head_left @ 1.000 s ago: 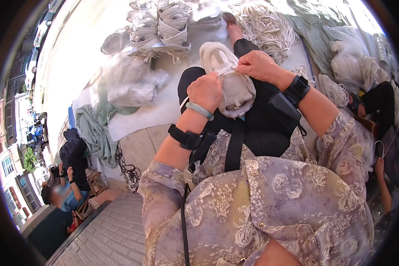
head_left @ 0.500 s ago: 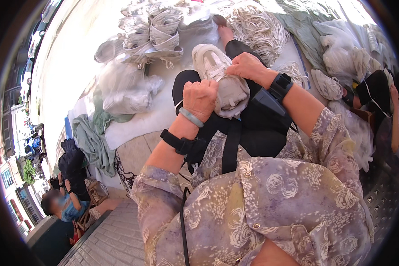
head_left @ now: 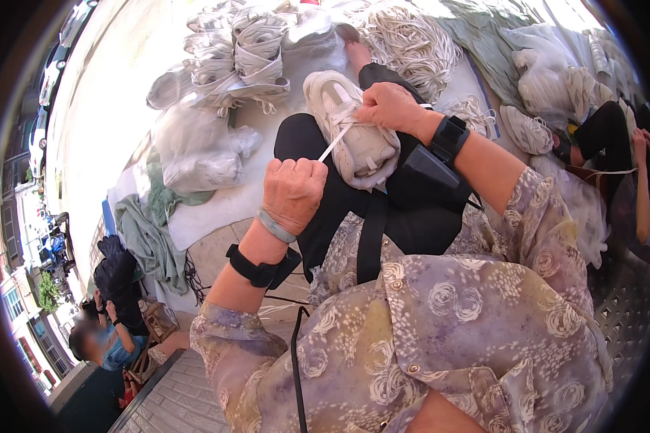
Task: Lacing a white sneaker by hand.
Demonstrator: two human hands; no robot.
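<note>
A pale beige sneaker [head_left: 368, 150] rests on my black-trousered lap, its toe pointing away from me. My left hand [head_left: 293, 193] is closed in a fist, to the left of the shoe and nearer to me. From it a white shoelace [head_left: 334, 143] runs taut up to the sneaker's lacing. Over the right side of the lacing, my right hand [head_left: 393, 108] has its fingers pinched on lace at the shoe. A short white piece shows beside my right wrist. The fingertips of both hands are partly hidden.
Beyond my lap are stacked pale shoes [head_left: 256, 50], a heap of white laces [head_left: 412, 47] and clear plastic bags [head_left: 198, 148]. A green cloth [head_left: 152, 238] lies at left. Another pale sneaker [head_left: 525, 130] is at right, near a co-worker's hand [head_left: 643, 141]. Another person sits at far left.
My left hand has moved away from the shoe, toward me and to the left, drawing the lace out straight. My right hand has shifted slightly left along with the sneaker.
</note>
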